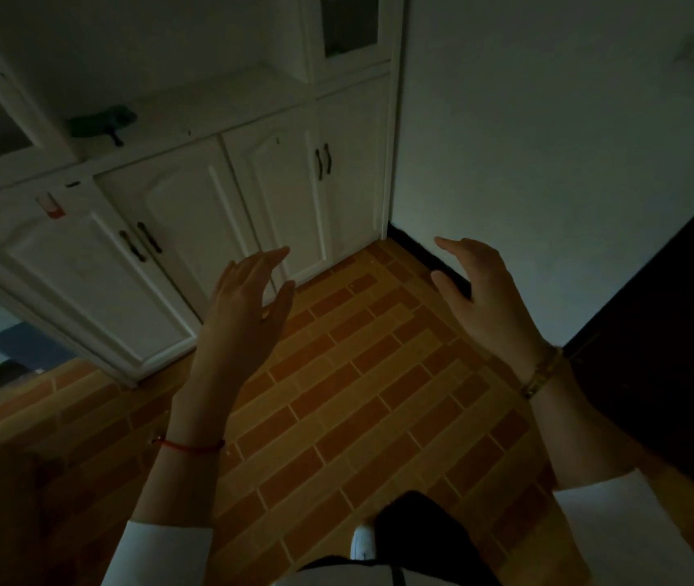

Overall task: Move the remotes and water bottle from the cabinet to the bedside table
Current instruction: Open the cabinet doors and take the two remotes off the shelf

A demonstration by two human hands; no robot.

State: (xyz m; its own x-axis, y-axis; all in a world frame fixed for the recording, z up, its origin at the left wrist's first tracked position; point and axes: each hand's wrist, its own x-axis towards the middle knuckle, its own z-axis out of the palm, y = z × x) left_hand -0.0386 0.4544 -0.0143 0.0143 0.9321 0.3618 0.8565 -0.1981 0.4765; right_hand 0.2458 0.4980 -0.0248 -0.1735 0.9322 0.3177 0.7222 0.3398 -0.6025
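Note:
A white cabinet [176,230] with panelled doors stands at the upper left, its counter ledge above the doors. A dark green object [102,122], too dim to identify, lies on that ledge. No remote or water bottle is clearly visible in this dim view. My left hand [248,298] is held out in front of the lower doors, fingers spread and empty. My right hand [478,289] is raised near the wall corner, also spread and empty. Both hands are well short of the ledge.
Orange brick-pattern tiles [358,395] cover the floor between me and the cabinet. A white wall [548,162] rises on the right, with a dark door or panel [675,332] at the far right. A small red-and-white sticker [50,205] marks the left cabinet front.

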